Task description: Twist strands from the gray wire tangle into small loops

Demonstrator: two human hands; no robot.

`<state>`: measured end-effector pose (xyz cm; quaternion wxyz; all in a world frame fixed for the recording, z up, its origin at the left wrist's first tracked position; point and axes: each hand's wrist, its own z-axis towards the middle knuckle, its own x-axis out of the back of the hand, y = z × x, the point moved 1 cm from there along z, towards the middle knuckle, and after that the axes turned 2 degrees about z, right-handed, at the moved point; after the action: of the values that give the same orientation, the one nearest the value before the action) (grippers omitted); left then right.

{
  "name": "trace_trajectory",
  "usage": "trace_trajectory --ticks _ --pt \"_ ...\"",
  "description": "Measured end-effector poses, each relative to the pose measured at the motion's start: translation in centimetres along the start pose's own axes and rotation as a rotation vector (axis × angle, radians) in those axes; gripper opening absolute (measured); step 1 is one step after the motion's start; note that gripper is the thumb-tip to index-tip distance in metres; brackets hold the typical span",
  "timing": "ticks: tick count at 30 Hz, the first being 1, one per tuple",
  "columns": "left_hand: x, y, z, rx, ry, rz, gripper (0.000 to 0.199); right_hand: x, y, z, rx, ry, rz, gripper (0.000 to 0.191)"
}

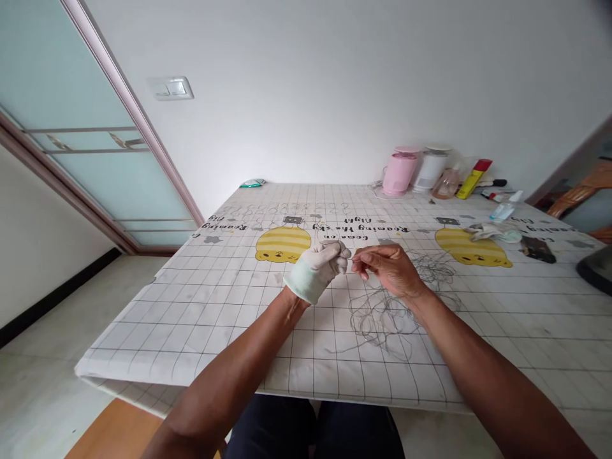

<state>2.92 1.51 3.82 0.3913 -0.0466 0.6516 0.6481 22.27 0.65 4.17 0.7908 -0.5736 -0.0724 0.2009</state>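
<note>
Bare forearms reach in from the bottom edge, over dark trousers, toward the middle of a table covered in white checked cloth. On the left hand is a pale glove, its fingers curled closed; what they grip is too fine to make out. The bare right hand faces it just beside, thumb and forefinger close together, though I cannot tell whether they are clamped on a strand. Loose tangled wire lies on the cloth below and around the right hand and wrist. Farther back, left of centre, thin figure-eight loops form a row. To the right lie a crumpled glove and, near it, a dark block.
</note>
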Motion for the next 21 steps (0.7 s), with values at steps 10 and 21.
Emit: trace_trajectory --ticks 10,21 --pt "0.7 -0.6 0.9 -0.071 0.052 0.039 0.035 -2.2 1.8 0.4 -0.065 0.242 0.033 0.034" --pt "1.5 -1.7 1.4 -0.028 0.087 0.093 0.037 -2.6 2.5 0.4 -0.041 0.371 -0.245 0.053"
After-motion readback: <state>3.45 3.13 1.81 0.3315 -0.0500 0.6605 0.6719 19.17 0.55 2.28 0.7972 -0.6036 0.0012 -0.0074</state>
